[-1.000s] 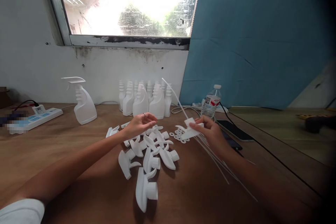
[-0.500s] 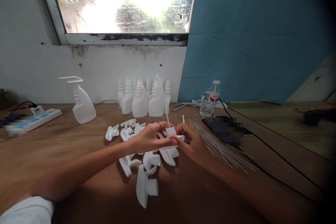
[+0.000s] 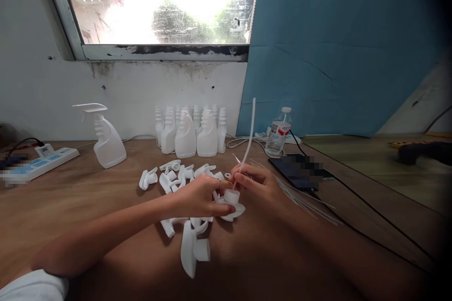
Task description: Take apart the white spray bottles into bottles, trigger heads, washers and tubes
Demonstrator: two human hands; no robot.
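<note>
right fingers [image 3: 244, 179] pinch a thin tube [image 3: 250, 136], left fingers [image 3: 219, 196] clasp a white sprayer [image 3: 233, 201].

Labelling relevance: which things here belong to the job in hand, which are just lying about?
In the job: left hand holding spray head; right hand holding dip tube; pile of spray heads; loose tubes; empty bottles.
Lying about: water bottle; phone; power strip.

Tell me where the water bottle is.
Head view, right of centre: the water bottle stands by the blue panel, right of the white bottles, behind the phone.
</note>
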